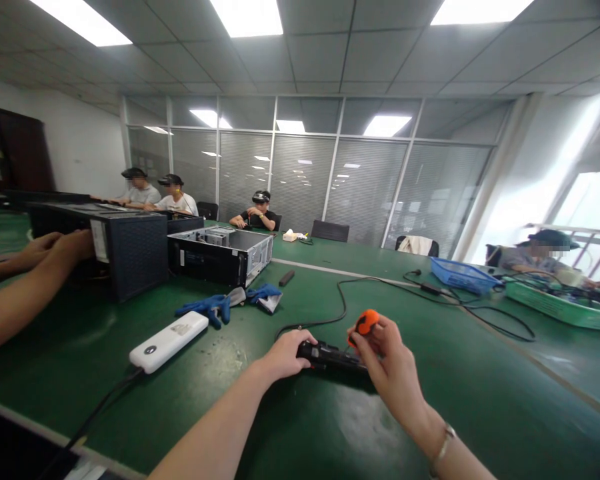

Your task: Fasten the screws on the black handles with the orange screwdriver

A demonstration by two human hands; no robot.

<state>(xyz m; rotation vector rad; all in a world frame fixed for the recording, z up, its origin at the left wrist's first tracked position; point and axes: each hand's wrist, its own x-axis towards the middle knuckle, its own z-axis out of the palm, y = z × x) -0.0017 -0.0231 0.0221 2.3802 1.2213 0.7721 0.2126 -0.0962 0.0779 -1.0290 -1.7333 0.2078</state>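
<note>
A long black device lies on the green table in front of me. My left hand grips its left end, with thumb and fingers on either side. Above the right end of the device, my right hand holds an orange and black object between thumb and fingers. The far right end of the device is hidden behind my right hand.
A white power bank with a cable and blue-grey gloves lie left. Behind them stand an open computer case and a dark case with another person's arms. Blue and green baskets stand right, near a black cable.
</note>
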